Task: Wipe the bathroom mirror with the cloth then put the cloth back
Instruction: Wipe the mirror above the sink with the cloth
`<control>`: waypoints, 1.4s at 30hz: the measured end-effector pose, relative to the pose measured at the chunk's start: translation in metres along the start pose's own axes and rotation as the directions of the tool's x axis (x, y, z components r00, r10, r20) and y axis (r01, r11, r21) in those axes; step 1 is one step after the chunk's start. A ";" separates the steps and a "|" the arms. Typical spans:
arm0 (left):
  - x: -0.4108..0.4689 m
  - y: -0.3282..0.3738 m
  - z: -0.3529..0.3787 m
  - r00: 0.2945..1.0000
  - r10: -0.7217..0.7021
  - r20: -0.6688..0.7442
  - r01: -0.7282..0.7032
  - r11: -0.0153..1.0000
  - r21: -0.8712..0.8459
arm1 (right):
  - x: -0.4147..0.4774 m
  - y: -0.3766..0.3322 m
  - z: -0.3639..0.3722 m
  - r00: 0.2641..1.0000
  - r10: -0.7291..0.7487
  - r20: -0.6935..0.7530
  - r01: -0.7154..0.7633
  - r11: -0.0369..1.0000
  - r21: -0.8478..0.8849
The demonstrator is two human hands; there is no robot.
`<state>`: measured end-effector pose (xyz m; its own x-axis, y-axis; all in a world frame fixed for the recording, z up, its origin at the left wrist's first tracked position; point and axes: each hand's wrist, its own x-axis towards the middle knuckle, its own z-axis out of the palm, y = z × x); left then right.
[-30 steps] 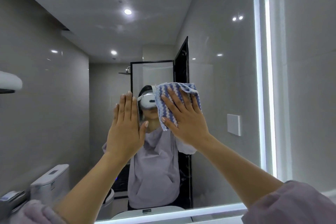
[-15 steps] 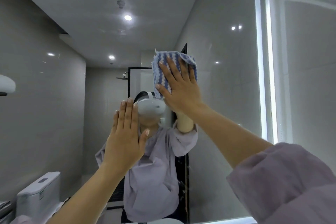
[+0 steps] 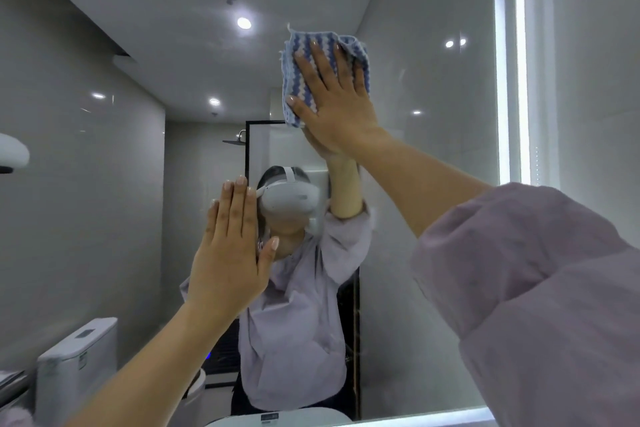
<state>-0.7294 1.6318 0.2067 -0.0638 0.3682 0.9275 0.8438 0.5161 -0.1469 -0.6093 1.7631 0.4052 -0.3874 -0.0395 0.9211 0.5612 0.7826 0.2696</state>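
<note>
A large bathroom mirror with a lit white border fills the view. My right hand presses a blue-and-white striped cloth flat against the upper middle of the glass, fingers spread over it. Lower down and to the left, my left hand lies flat on the mirror, fingers together and pointing up, holding nothing. The cloth's lower right part is hidden under my right palm.
The lit mirror edge runs down the right side, with a pale wall beyond it. A white toilet tank shows reflected at the lower left. The reflection shows a person in a lilac top.
My right hand has slid the cloth upward on the glass, from about head height in the reflection to the upper part of the mirror. My left hand has stayed flat in place.
</note>
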 end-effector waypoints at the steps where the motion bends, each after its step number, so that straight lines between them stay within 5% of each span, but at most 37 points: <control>1: 0.000 0.000 0.000 1.000 -0.001 0.006 0.001 1.000 0.007 | 0.000 0.003 0.000 1.000 -0.011 0.004 0.011 1.000 0.003; 12: 0.001 -0.001 0.002 1.000 0.019 -0.024 -0.018 0.999 0.046 | -0.005 0.094 -0.006 0.998 0.058 0.027 -0.058 0.998 -0.015; 24: 0.001 0.000 0.005 0.999 0.027 -0.033 -0.025 0.999 0.046 | -0.071 0.196 -0.015 0.911 0.408 0.067 -0.407 0.913 -0.032; 34: 0.001 0.001 0.004 1.000 0.012 -0.028 -0.012 1.000 0.017 | -0.063 0.154 -0.005 0.836 0.545 0.057 -0.545 0.838 -0.024; 42: 0.002 0.002 0.003 1.000 0.006 -0.014 -0.006 1.000 0.003 | -0.043 0.041 0.001 0.968 0.249 -0.042 -0.250 0.968 -0.034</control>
<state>-0.7294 1.6359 0.2077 -0.0515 0.3608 0.9312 0.8425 0.5164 -0.1535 -0.5704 1.7975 0.3763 -0.2044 0.1305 0.9701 0.6649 0.7459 0.0397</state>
